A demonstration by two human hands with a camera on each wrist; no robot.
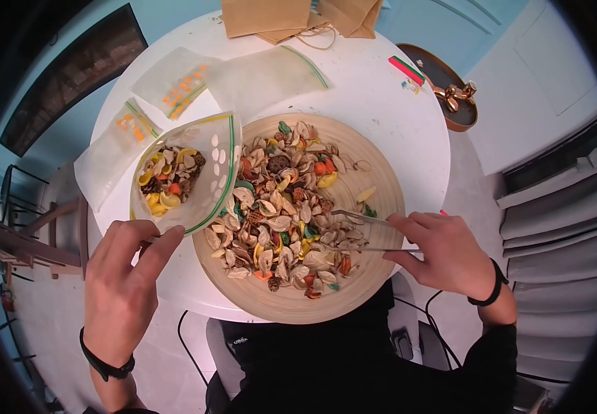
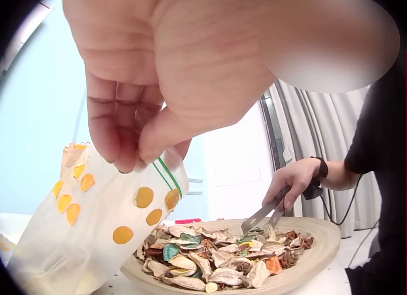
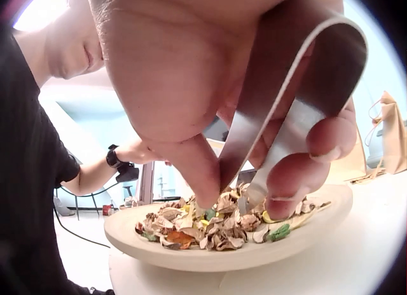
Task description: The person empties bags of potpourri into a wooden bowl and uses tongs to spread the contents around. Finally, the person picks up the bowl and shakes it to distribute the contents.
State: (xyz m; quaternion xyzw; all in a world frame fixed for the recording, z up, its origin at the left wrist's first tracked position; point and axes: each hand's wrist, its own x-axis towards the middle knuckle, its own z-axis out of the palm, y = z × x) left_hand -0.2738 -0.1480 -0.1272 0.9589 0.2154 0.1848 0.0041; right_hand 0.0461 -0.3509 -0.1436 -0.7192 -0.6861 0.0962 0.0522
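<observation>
My left hand pinches the near rim of an upright zip bag, which stands open with potpourri inside. Orange dots mark the bag in the left wrist view. Metal tongs are gripped in my right hand, thumb on one arm and fingers on the other. Their arms are spread, with tips among the dried petals on the round wooden plate. In the right wrist view the tongs reach down into the pile; whether they hold a piece cannot be told.
Three flat zip bags, one of them behind the plate, lie at the back and left of the white table. Brown paper bags stand at the far edge. A red and green item lies far right, near a dark tray.
</observation>
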